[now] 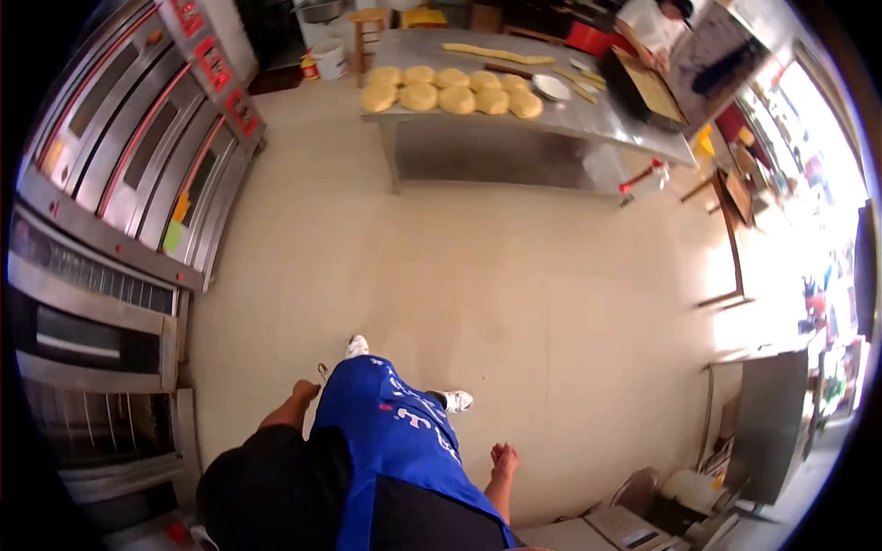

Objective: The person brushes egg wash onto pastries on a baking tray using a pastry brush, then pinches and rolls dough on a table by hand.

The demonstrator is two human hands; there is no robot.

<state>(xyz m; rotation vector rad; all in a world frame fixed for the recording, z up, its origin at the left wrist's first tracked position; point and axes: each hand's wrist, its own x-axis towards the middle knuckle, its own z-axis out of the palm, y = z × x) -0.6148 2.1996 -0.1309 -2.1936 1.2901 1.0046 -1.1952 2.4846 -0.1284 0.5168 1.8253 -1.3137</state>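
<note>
My left hand (pixel 306 389) hangs at my left side with the fingers closed. A small shiny metal thing (pixel 322 371) sticks out past the fingers; its kind is too small to make out. On my right, my right hand (pixel 503 456) is held low beside the blue apron (pixel 386 432), its fingers curled in and nothing showing in them. Both hands are well away from the steel worktable (pixel 478 138), where round yellow dough pieces (pixel 455 99) lie in two rows.
Ovens (pixel 138 147) line the left side. Dough strips (pixel 496 53), a white bowl (pixel 551 87) and a dark tray (pixel 643 87) sit on the worktable; another person (pixel 648 32) stands behind it. A wooden stool (pixel 730 239) and a steel cabinet (pixel 772 422) stand to the right.
</note>
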